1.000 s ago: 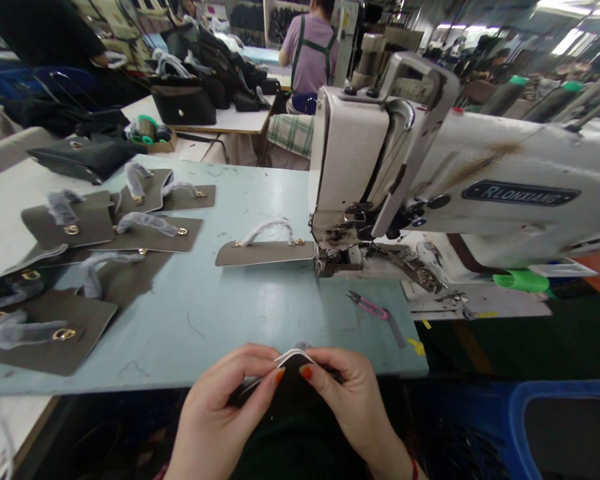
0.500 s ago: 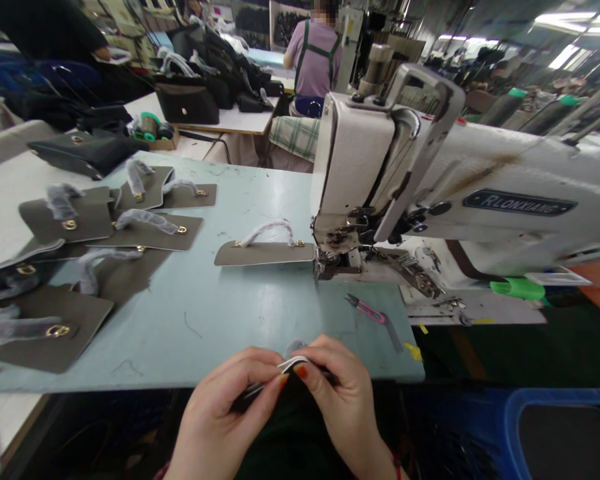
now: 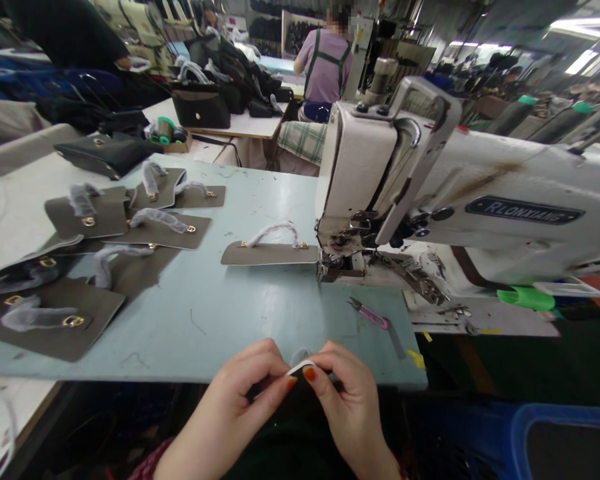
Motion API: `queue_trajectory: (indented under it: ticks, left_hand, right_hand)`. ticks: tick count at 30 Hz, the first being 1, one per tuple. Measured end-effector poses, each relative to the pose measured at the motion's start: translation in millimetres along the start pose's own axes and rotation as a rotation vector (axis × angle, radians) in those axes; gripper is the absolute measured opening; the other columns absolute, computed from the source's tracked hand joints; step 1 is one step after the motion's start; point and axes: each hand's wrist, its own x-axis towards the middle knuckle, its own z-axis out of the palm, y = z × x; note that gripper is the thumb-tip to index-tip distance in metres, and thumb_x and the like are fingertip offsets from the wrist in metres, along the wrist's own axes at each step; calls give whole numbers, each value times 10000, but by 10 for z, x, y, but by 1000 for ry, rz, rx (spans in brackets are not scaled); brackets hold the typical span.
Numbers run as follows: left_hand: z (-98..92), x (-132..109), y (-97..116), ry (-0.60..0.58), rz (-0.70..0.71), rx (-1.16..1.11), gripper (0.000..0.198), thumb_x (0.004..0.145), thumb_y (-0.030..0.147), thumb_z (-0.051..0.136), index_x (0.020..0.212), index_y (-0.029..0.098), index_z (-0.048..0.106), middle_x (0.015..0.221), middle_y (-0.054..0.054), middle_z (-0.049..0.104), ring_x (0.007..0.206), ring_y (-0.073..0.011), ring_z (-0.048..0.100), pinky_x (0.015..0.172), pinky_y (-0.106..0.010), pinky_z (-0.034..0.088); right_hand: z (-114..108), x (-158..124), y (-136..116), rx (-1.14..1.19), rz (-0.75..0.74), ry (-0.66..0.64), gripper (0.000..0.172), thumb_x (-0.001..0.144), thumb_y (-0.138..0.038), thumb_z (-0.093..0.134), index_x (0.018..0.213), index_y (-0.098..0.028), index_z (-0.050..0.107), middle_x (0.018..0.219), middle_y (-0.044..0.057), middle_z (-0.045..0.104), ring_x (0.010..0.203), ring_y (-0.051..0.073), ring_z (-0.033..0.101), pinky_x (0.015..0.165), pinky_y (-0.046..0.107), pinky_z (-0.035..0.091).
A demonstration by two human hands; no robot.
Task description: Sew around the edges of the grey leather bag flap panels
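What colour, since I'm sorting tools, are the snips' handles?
Pink: the snips show best in the head view.

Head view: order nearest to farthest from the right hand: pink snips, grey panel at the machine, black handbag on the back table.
Right hand:
1. Pink snips, just ahead.
2. Grey panel, ahead left, at the machine.
3. Black handbag, far ahead, back table.

"RLONXIANG" in pale raised letters, on a dark blue badge (image 3: 524, 210), fixed to the white arm of a sewing machine (image 3: 485, 175)
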Motion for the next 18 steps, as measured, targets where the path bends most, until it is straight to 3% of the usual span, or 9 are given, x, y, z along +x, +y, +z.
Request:
queue_trajectory:
  ticks: [7, 13, 18]
  left_hand:
    - [63, 8, 55, -133, -64, 66, 256, 957, 311, 451, 729, 202, 489, 730, 10, 523, 667, -126, 498, 607, -226, 397]
    - [32, -20, -12, -59, -53, 0, 248, 970, 322, 447, 770, 209, 540, 745, 15, 534, 690, -119, 518, 636, -213, 413]
    - [49, -32, -74, -119, -73, 130, 268, 980, 340, 425, 768, 208, 522, 711, 20, 529, 652, -113, 520, 603, -200, 414]
  right_hand:
    - [38, -38, 77, 15, 45, 37, 263, 892, -282, 626, 656, -165, 607, 616, -24, 496, 588, 116, 482, 548, 239, 322]
    - [-71, 10, 108, 76, 52, -75, 285, 960, -309, 545, 738, -162, 646, 672, -2, 562, 642, 123, 529, 590, 229, 362]
    - [-42, -4, 142, -26, 9, -113, 290, 987, -326, 503, 792, -169, 649, 712, 4, 593, 676, 121, 557, 616, 218, 372]
